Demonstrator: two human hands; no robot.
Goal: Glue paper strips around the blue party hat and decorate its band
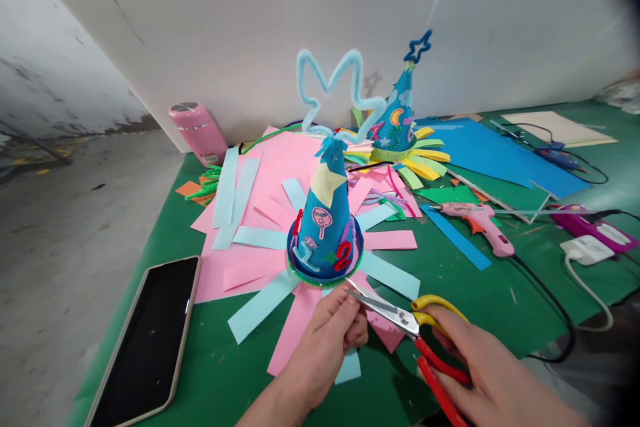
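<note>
A blue paper cone hat (327,220) stands on the green table (450,293), with pink and light blue paper strips (260,303) fanned out round its base and a light blue pipe-cleaner star (330,90) on top. My left hand (327,333) is closed in a pinch on a pink strip at the hat's near side. My right hand (493,370) grips scissors (415,330) with red and yellow handles. Their blades point left at the pinched strip, just below the hat's rim.
A phone (147,340) lies at the near left edge. A second decorated cone hat (397,120) stands behind. A pink glue gun (480,220), a power strip (587,247), cables, blue card (495,157), pink paper sheets (280,167) and a pink bottle (197,133) surround the work.
</note>
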